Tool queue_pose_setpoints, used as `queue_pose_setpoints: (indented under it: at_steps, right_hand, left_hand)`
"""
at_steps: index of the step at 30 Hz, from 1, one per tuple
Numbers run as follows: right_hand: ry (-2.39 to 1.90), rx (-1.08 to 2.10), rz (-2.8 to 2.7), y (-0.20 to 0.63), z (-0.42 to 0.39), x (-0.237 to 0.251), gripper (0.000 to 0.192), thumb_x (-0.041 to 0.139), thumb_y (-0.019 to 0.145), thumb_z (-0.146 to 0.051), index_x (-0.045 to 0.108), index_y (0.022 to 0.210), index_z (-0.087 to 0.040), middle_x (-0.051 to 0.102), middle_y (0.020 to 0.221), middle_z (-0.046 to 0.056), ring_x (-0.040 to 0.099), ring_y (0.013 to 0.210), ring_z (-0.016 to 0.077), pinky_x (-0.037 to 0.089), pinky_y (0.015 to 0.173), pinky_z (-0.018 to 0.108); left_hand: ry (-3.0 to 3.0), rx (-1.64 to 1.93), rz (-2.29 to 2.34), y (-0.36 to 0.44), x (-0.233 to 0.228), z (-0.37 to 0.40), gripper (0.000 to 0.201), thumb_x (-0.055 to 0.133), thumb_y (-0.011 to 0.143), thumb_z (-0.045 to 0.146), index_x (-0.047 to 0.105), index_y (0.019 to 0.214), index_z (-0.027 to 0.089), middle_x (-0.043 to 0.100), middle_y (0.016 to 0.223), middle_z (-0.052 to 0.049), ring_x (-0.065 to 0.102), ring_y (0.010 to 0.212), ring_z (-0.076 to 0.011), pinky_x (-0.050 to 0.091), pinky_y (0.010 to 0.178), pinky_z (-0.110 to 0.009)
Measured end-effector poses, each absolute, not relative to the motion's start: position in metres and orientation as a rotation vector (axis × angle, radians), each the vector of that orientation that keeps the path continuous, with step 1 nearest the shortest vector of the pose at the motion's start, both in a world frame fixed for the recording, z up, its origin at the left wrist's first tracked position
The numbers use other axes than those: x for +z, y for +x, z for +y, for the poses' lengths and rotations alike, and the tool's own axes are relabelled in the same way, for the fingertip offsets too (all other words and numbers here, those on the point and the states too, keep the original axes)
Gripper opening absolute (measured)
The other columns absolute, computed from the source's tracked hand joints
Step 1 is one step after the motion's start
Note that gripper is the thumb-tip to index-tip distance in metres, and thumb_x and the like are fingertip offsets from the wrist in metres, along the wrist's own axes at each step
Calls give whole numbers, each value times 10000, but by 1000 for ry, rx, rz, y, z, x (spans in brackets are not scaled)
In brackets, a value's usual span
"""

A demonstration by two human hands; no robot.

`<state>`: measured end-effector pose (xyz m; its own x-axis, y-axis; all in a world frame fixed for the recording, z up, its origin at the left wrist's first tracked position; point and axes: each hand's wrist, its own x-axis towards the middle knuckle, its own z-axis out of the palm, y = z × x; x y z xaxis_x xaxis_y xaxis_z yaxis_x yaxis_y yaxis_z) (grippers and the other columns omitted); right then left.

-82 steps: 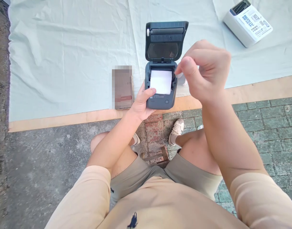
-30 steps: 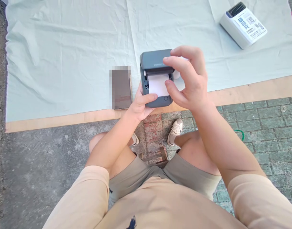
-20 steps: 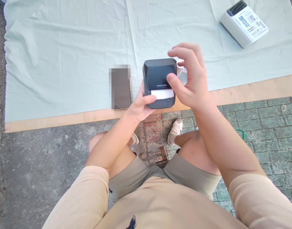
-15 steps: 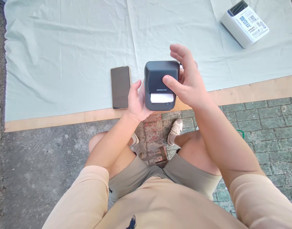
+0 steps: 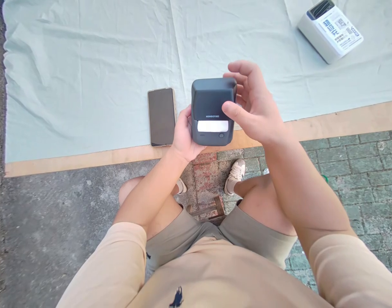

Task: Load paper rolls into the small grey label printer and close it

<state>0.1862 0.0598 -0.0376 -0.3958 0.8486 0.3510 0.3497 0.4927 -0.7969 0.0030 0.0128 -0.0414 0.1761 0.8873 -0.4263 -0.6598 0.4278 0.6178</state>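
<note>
A dark label printer (image 5: 211,100) with NIIMBOT lettering is held up over the near edge of the table. White label paper (image 5: 213,126) shows in its front slot, above a small round power button. My left hand (image 5: 186,137) grips the printer from its left side and below; the fingers underneath are hidden. At the printer's right side is my right hand (image 5: 255,102), fingers spread and curved, its thumb tip over the lid's right edge. Whether that thumb touches the lid I cannot tell.
A smartphone (image 5: 161,116) with a dark screen lies just left of the printer. At the far right stands a white box-shaped device (image 5: 332,32) with printed markings. Pale cloth (image 5: 96,77) covers the table, whose wooden edge (image 5: 64,161) faces me. A wooden stool (image 5: 208,209) shows between my legs.
The printer has shifted slightly left and away from me in my left hand. My right thumb has slid toward the lid's right edge, and the right fingers have come apart from the printer's side.
</note>
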Motion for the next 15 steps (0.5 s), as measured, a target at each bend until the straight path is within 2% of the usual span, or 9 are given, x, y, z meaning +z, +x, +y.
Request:
queue_pose_setpoints:
  at_steps: [4,7,9,11,13,15]
  right_hand:
    - [-909,840,-2075,193,59,-26,728,769,947,-472,426,1583,-380,623,1548,112,700,1241,305,643,1027,490]
    - [-926,844,-2092,194,58,-18,725,818,892,-481,483,1528,-385,621,1519,90,685,1241,308,651,1002,486]
    - [-999,685,-2011,191,60,-16,590,858,856,-548,587,1344,-356,668,1361,78,679,1178,303,646,929,464]
    - [-1053,442,-1847,187,62,-16,425,810,890,-636,596,1051,-306,663,1062,55,662,981,263,614,841,440]
    - [-1061,307,-1702,183,63,-16,456,672,991,-686,493,860,-288,548,812,15,592,776,216,575,772,424]
    - [-1043,325,-1696,180,62,-14,454,583,1055,-661,492,818,-286,545,763,18,610,758,222,562,780,433]
  left_hand:
    - [317,1115,808,3,-42,14,409,632,987,598,753,1153,244,851,1157,-42,719,1416,-377,676,1090,-495]
    - [318,1129,805,3,-40,15,397,544,1029,565,740,1120,232,846,1128,-49,702,1445,-357,665,1111,-480]
    - [315,1133,805,2,-40,14,452,466,1050,594,730,1136,238,837,1130,-54,686,1470,-350,666,1097,-478]
    - [337,1119,781,1,-40,13,535,412,1052,670,721,1190,256,829,1190,-60,671,1489,-358,672,1075,-492]
    - [374,1104,751,0,-40,12,586,413,1038,729,713,1242,269,816,1277,-73,658,1502,-374,673,1070,-509]
    - [397,1101,736,0,-42,10,553,466,1030,704,704,1269,267,801,1332,-86,645,1515,-388,664,1089,-523]
